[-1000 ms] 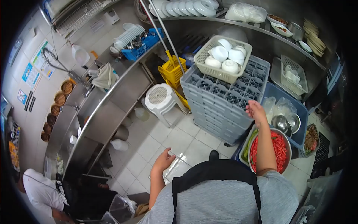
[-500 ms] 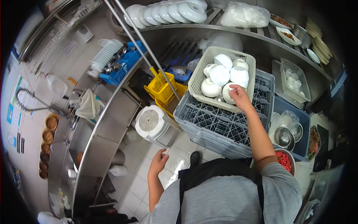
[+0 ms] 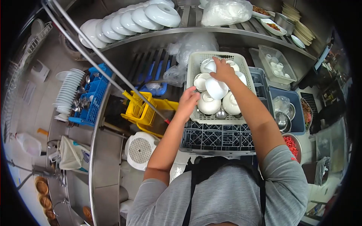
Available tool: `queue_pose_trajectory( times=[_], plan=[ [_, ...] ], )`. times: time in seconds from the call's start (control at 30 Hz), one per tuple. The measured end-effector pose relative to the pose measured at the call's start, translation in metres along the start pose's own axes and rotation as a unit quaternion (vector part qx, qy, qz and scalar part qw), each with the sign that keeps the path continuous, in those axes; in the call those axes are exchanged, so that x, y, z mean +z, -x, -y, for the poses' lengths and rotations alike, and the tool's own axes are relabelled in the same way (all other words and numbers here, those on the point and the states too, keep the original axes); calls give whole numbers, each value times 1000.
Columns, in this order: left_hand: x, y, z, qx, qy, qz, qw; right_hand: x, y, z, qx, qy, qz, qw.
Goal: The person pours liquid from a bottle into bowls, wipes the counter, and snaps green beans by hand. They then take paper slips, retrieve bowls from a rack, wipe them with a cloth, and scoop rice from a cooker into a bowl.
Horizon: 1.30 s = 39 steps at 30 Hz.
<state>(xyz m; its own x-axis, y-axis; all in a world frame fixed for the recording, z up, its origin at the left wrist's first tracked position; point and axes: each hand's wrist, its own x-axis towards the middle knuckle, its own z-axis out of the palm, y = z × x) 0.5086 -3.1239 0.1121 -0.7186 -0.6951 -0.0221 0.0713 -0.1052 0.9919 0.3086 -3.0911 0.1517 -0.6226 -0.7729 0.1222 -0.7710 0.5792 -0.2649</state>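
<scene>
A cream plastic basket (image 3: 220,121) holds several white bowls and cups, piled loosely. My right hand (image 3: 225,71) reaches over the pile, thumb and fingers around a small white bowl (image 3: 210,67) near the back. Below that hand, a larger white bowl (image 3: 217,89) leans on its neighbours. At the basket's left side is my left hand (image 3: 188,102), fingers slightly curled and apart, with nothing in it. Close to its fingertips stand a white cup (image 3: 200,83) and an upturned bowl (image 3: 209,103). The basket rests on grey dish racks (image 3: 215,138).
A steel shelf (image 3: 188,29) along the back carries stacked white plates (image 3: 135,22). To the left are a yellow mop bucket (image 3: 145,113) with metal poles crossing above it, and a white stool (image 3: 140,150). A blue tub (image 3: 296,126) with metal bowls stands right.
My right hand has moved from the basket's front to the bowls at its back. My left hand has risen from low over the floor to the basket's left side. The view has shifted.
</scene>
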Motion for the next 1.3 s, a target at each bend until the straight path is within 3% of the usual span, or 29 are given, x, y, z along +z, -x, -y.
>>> queue_pose_trajectory(
  times=[0.07, 0.2, 0.23, 0.33, 0.4, 0.5, 0.57, 0.67, 0.73, 0.83, 0.87, 0.93, 1.07, 1.17, 1.23, 1.27, 1.3],
  plan=[
    [22, -32, 9, -32, -12, 5, 999, 12, -14, 0, 34, -2, 28, 999],
    [25, -69, 27, -149, 38, 52, 987, 17, -19, -5, 75, -25, -17, 997],
    [29, -70, 28, -156, 41, 1, 987, 17, -19, -7, 75, -28, -28, 996],
    [29, -71, 27, -180, -32, 94, 979, 14, -12, -7, 73, -56, -56, 994],
    [37, -71, 29, -167, -18, 95, 981, 6, -4, -7, 78, -97, -63, 990],
    [46, -68, 28, -136, 41, 118, 983, 16, -6, -36, 22, -201, -221, 954],
    [54, -58, 23, -110, 66, 104, 986, 11, 7, -53, 18, -255, -276, 926],
    [62, -59, 39, 62, 21, 92, 994, 6, 37, -64, 24, -274, -293, 916],
    [64, -51, 23, 161, -114, 74, 978, 5, 52, -67, 21, -286, -285, 915],
    [76, -32, -13, 359, -310, 30, 880, 10, 62, -60, 19, -306, -270, 913],
    [81, -28, -16, 393, -336, 18, 856, 10, 66, -61, 102, -438, -194, 872],
    [89, -20, -18, 457, -386, -6, 802, -20, 87, -35, 252, -659, -25, 708],
    [89, -17, -11, 468, -428, -30, 773, 23, 82, -56, 217, -780, 30, 586],
    [83, -23, -3, 416, -354, -72, 835, 17, 85, -47, 223, -769, 18, 599],
    [83, -33, 5, 253, -150, -113, 949, 7, 89, -35, 223, -739, 3, 636],
    [82, -37, 9, 163, -42, -131, 977, 6, 90, -30, 223, -724, -5, 653],
    [80, -25, -11, -32, 177, -45, 983, 8, 90, -27, 214, -721, 0, 659]
  ],
)
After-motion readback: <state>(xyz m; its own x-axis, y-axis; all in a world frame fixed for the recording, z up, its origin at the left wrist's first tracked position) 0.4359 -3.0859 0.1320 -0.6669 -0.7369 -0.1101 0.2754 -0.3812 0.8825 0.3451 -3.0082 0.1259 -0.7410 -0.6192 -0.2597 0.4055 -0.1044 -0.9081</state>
